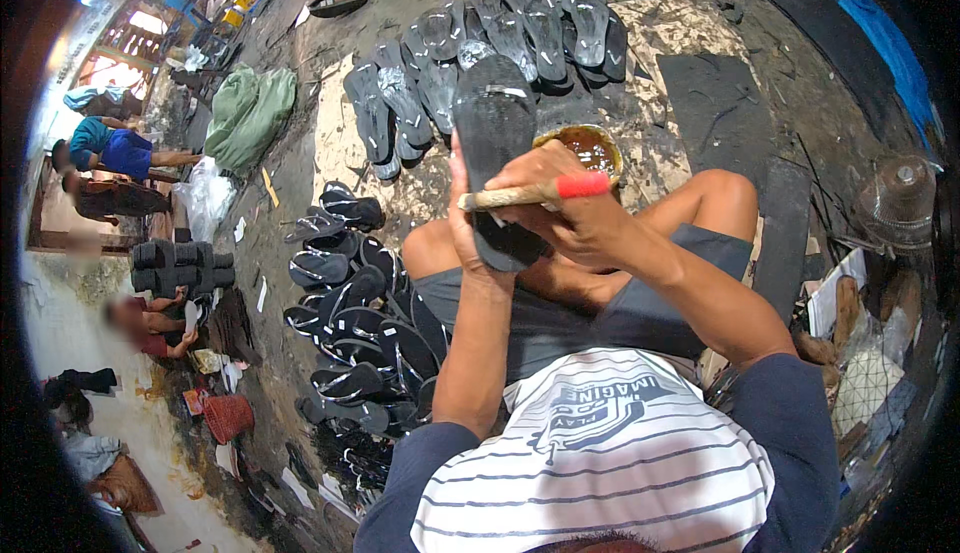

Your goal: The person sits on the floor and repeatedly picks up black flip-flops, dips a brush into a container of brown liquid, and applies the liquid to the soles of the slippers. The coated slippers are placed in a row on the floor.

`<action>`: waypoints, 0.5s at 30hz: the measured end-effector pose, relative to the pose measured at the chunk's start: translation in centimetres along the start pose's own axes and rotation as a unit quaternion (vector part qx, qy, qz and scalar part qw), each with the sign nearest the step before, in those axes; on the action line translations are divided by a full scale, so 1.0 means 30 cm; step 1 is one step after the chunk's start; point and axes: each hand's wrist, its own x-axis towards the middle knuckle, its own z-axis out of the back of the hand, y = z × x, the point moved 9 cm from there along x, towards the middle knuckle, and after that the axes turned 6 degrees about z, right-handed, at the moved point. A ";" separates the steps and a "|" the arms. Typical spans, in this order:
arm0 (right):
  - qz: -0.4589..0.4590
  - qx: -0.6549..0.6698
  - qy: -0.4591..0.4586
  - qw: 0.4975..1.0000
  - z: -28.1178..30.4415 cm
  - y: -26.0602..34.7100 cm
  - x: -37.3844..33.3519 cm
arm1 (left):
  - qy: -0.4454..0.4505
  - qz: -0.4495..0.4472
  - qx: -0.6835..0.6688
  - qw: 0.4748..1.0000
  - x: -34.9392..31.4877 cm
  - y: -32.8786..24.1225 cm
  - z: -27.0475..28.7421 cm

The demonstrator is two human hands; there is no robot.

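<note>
My left hand (468,218) grips a black sandal sole (490,103) from its left side, holding it upright in front of my lap. Its dark face shines as if wet. Across the lower part of the sole, my right hand (560,198) is closed around a wooden-handled tool (510,196) with a red end (583,185). The tool's working end cannot be made out. Just behind my right hand stands a bowl (612,158) of brown, glossy liquid, partly hidden by the hand.
Several glossy black soles (545,43) lie in rows on a worn board (655,28) ahead. Finished-looking black sandals (355,323) are heaped at my left. A dark flat sheet (710,103) lies on the right. Other people (150,328) sit along the left wall.
</note>
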 end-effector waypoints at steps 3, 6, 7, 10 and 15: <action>-0.014 0.048 0.001 0.999 -0.029 0.011 -0.095 | -0.038 -0.037 0.080 0.995 0.041 -0.025 0.046; -0.036 0.058 0.058 0.996 -0.015 0.058 -0.106 | 0.001 -0.018 0.107 0.994 0.077 -0.050 0.047; -0.018 0.048 0.011 0.999 0.018 0.051 -0.071 | -0.028 -0.040 0.118 0.992 0.077 -0.032 0.015; 0.016 -0.089 0.002 0.996 0.066 -0.037 0.106 | -0.031 -0.083 0.142 0.986 0.043 0.005 0.035; -0.026 0.031 0.076 0.996 -0.045 0.028 -0.049 | -0.050 -0.077 0.132 0.987 0.130 -0.077 0.079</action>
